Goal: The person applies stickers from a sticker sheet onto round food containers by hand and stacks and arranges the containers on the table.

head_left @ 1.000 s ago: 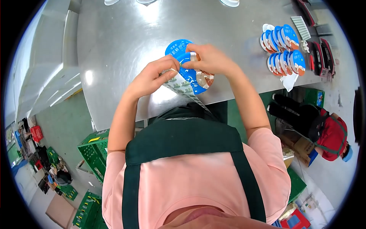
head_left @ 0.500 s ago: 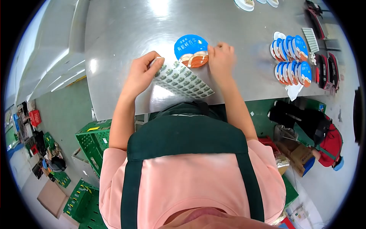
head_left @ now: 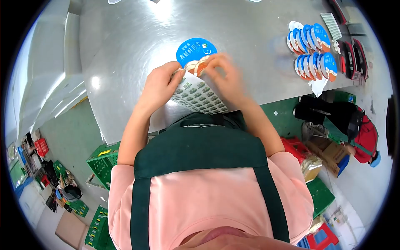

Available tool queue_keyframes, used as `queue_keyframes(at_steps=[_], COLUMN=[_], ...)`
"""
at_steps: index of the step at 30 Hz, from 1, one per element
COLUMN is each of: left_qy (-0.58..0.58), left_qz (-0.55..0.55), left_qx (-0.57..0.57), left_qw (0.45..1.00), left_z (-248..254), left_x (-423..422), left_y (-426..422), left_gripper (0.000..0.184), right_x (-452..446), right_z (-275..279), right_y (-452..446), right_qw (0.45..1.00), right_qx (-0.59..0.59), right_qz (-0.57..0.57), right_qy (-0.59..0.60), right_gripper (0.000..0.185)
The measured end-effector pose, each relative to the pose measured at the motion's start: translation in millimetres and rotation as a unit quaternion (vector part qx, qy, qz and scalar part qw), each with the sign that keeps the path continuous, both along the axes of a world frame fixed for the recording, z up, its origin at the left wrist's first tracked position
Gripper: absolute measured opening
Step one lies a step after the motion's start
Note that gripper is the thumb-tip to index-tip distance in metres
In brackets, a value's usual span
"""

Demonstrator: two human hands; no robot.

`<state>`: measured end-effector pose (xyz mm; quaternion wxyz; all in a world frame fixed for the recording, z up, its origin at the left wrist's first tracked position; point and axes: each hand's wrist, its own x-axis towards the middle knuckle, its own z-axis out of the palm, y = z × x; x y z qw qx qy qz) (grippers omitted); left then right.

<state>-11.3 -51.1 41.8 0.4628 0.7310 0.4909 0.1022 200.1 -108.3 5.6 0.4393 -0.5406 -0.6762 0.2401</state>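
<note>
Brushed metal makes up the surface (head_left: 125, 54) before you, with green crates (head_left: 103, 163) on the floor past its near left corner and a person in red (head_left: 366, 139) beyond its right end. Your blue disc (head_left: 196, 51) lies flat on it, towards the near edge. Your left hand (head_left: 161, 86) is closed in a pinch, thumb against finger, on the upper left corner of the sticker sheet (head_left: 200, 96), which slopes towards that near edge and overlaps the disc's lower part in view. Your right hand (head_left: 227, 79) is blurred, its fingers bent and partly apart at the disc's lower right; you cannot tell whether it has hold of a sticker. Half a second ago it was at the disc's right side; now it has come in closer to your left hand. As a judgement, that puts the work back where sheet and disc meet. Two rows of similar discs (head_left: 329, 66) stand near the right end.
</note>
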Motion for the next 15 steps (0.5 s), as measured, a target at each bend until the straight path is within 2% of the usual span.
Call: queue_keyframes(at_steps=[1, 2, 4, 5, 7, 11, 13, 15], left_qy=[-0.049, -0.099, -0.093, -0.087, -0.090, -0.075, -0.088, -0.102], left_qz=[-0.019, -0.038, -0.047, -0.052, -0.053, -0.049, -0.043, -0.038], left_qx=[0.052, 0.103, 0.100, 0.101, 0.107, 0.080, 0.055, 0.030], left_qw=[0.997, 0.989, 0.990, 0.990, 0.989, 0.993, 0.994, 0.994], left_z=[-10.9, -17.5, -19.1, -19.9, -24.6, -34.2, -37.4, -40.4], left_x=[-1.0, -1.6, -0.7, 0.5, 3.2, 6.9, 6.1, 4.2], left_y=[1.5, 2.8, 7.7, 10.7, 16.3, 24.6, 28.3, 28.8], left_gripper=[0.018, 0.017, 0.016, 0.015, 0.015, 0.015, 0.014, 0.014], right_x=[8.7, 16.1, 27.9, 29.1, 24.8, 17.6, 13.0, 11.6], right_z=[-5.4, -11.1, -21.6, -23.6, -23.3, -41.5, -44.7, -40.4], right_y=[5.3, 12.0, 26.7, 32.3, 42.5, 44.6, 41.8, 42.2], right_qw=[0.995, 0.995, 0.992, 0.992, 0.981, 0.981, 0.985, 0.984], right_qx=[-0.049, -0.052, -0.017, -0.018, -0.026, -0.085, -0.023, -0.033], right_qz=[-0.047, -0.050, -0.078, -0.081, -0.048, -0.023, -0.089, -0.115], right_qy=[0.066, 0.065, -0.098, -0.099, -0.188, -0.175, -0.144, -0.133], right_gripper=[0.011, 0.011, 0.013, 0.013, 0.014, 0.017, 0.028, 0.034])
